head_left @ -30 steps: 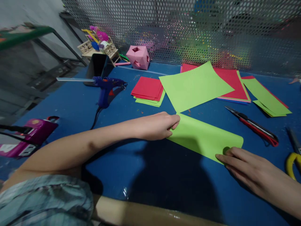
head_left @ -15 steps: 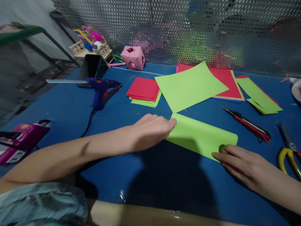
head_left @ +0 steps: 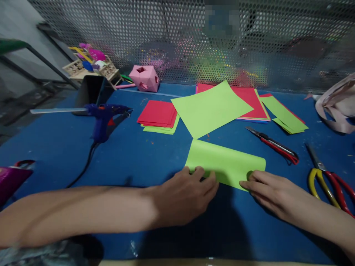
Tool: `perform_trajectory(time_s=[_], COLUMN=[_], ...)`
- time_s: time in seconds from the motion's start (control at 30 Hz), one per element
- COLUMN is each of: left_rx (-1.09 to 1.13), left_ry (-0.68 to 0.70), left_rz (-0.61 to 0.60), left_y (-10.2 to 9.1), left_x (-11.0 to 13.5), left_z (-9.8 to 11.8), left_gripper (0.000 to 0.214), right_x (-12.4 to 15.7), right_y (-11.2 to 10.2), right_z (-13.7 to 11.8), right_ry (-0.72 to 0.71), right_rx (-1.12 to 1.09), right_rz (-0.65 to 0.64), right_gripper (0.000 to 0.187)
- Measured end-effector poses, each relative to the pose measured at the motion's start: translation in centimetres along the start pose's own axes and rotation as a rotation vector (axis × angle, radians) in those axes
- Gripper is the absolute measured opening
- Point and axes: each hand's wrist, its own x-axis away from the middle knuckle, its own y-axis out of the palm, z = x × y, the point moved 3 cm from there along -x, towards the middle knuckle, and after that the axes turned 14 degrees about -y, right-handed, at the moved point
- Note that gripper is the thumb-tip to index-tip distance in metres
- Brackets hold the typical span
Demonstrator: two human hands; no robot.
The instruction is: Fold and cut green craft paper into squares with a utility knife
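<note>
Head view: nearer than the flat green sheet (head_left: 210, 111) lies the folded green paper (head_left: 227, 157), left hand (head_left: 187, 197) fingers apart at its edge farthest from that sheet, right hand (head_left: 273, 190) fingers bunched there, grip unclear, and a slip from either could skew its uncreased bend!

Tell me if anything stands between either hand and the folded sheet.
Nothing visible does: the left hand is at the near edge of the folded sheet, the right hand at its near right corner.

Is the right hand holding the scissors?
No, the right hand is on the folded-over green paper, and the scissors lie on the blue table.
</note>
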Motion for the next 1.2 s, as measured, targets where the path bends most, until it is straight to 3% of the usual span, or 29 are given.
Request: perform_trajectory(time_s=[0.23,0.43,0.6,0.77,1.03,1.2], left_rx=[0.07,0.001,0.009,-0.039,-0.066,-0.021], left_ry=[-0.04,-0.016,-0.016,0.013,0.026,0.006], left_rz=[-0.065,0.045,0.067,0.046,0.032,0.084], left_y=[-0.4,-0.1,0.6,0.6,0.7,1.5], left_x=[-1.0,-1.6,-1.4,-1.4,-1.7,-1.6], left_z=[2.1,4.6,5.1,5.2,5.3,5.5], left_gripper=[0.068,0.087,0.093,0.092,0.094,0.088], right_x=[-0.2,-0.2,-1.1,-3.9,-10.1,-13.5], right_y=[0.0,-0.2,-0.3,0.1,-0.9,-1.4], right_z=[-0.1,-0.4,-1.0,-0.8,-0.4,-0.2], right_ry=[0.026,0.044,0.105,0.122,0.027,-0.069], right_rx=[0.014,0.047,-0.003,-0.099,-0.173,-0.133], right_rz=[-0.053,-0.084,-0.046,-0.028,-0.127,-0.136], right_gripper=[0.033,0.035,0.037,0.032,0.018,0.03])
